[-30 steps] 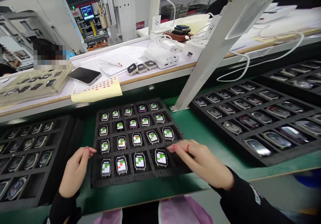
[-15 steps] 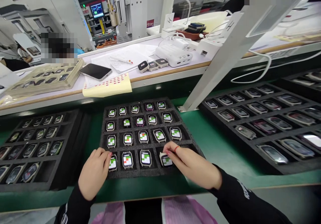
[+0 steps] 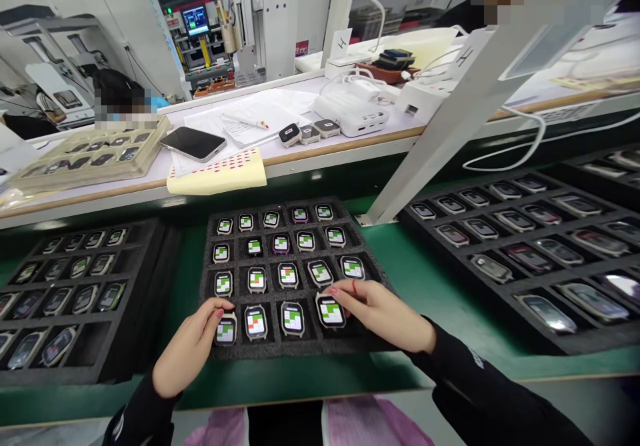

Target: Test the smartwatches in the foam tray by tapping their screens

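Note:
A black foam tray (image 3: 300, 349) in front of me holds rows of strapless smartwatches, most with green-and-white screens lit. My right hand (image 3: 377, 309) pinches the upper edge of a smartwatch (image 3: 331, 311) in the front row, its screen tilted up towards me. At the front left corner, my left hand (image 3: 193, 343) has its thumb and fingers closed at the upper edge of another smartwatch (image 3: 226, 331), whose screen looks dimmer. Between them, two front-row watches, one with some red on its screen (image 3: 256, 323), sit in their slots.
More foam trays of watches stand at the left (image 3: 107, 339) and right (image 3: 500, 306). A slanted white post (image 3: 425, 139) rises behind the tray. The raised shelf carries a phone (image 3: 194, 143), papers, a white charging box (image 3: 353, 114) and a clear watch tray (image 3: 145, 156).
The smartwatch in my right hand has come up a little, and its screen now shows more fully and brighter. My left fingers have shifted slightly over the corner watch, whose screen has dimmed.

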Demonstrator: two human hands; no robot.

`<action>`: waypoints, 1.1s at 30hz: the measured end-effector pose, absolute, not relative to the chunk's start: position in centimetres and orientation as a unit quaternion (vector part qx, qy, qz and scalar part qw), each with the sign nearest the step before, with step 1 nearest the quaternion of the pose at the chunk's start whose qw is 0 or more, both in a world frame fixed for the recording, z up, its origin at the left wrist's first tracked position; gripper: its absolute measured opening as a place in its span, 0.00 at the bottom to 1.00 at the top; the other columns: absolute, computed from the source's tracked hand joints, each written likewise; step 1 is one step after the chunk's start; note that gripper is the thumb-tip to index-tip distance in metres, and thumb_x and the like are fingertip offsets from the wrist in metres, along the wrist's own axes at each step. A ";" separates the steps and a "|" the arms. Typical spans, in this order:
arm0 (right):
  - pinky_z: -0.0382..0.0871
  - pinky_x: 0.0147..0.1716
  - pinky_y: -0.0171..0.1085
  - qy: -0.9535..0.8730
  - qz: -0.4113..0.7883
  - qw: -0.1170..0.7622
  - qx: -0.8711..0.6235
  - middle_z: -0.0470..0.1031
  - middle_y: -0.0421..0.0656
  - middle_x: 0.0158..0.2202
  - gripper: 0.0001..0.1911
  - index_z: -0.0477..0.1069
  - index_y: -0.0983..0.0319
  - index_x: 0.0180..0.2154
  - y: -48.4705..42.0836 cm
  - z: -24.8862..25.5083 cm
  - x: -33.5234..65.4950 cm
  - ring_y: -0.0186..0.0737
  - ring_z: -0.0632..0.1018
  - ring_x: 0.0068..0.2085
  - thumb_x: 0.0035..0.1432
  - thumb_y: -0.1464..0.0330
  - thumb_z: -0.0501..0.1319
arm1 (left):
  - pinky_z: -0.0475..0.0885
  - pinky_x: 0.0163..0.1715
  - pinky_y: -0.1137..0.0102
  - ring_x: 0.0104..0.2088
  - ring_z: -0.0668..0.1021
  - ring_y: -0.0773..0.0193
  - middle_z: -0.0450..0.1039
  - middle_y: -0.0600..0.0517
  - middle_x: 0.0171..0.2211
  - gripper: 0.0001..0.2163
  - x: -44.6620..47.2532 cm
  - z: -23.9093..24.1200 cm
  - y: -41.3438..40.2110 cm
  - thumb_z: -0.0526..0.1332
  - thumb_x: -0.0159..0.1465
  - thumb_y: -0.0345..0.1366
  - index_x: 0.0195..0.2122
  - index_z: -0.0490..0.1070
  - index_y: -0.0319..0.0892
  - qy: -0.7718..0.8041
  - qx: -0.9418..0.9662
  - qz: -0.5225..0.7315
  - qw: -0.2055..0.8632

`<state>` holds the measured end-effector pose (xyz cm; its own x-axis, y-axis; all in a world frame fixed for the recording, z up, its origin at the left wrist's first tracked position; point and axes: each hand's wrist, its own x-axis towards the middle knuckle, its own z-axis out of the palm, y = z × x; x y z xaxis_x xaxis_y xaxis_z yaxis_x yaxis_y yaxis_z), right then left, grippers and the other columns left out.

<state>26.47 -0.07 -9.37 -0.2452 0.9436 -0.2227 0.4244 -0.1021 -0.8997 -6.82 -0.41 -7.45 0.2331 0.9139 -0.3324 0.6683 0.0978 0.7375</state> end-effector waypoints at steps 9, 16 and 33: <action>0.76 0.24 0.38 -0.607 0.475 0.288 -0.568 0.77 0.48 0.34 0.18 0.72 0.62 0.30 0.8 -9.7 24.7 0.45 0.79 0.30 0.61 0.57 0.53 | 0.48 0.13 0.77 0.19 0.71 0.66 0.66 0.54 0.23 0.24 -4.0 -6.4 3.0 0.53 0.65 0.55 0.52 0.62 0.41 0.556 0.495 0.258 0.616; 0.76 0.35 0.39 -0.649 0.439 0.262 -0.563 0.75 0.47 0.41 0.21 0.72 0.64 0.46 -1.3 -9.1 25.0 0.46 0.77 0.40 0.54 0.59 0.64 | 0.68 0.26 0.77 0.33 0.74 0.69 0.71 0.49 0.42 0.24 -0.6 -5.9 3.9 0.65 0.62 0.45 0.56 0.62 0.45 0.487 0.537 0.298 0.621; 0.72 0.35 0.37 -0.508 0.619 0.408 -0.438 0.73 0.44 0.41 0.23 0.65 0.61 0.49 0.3 -8.9 25.0 0.42 0.76 0.38 0.52 0.64 0.67 | 0.71 0.53 0.65 0.53 0.74 0.57 0.69 0.46 0.54 0.28 4.6 -7.0 5.2 0.68 0.58 0.38 0.57 0.61 0.45 0.424 0.544 0.399 0.604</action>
<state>25.03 0.34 -8.91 -0.2832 0.9506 -0.1272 -0.0603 -0.1500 -0.9868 4.58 5.23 -7.03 0.3231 0.9432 -0.0777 -0.0210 0.0892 0.9958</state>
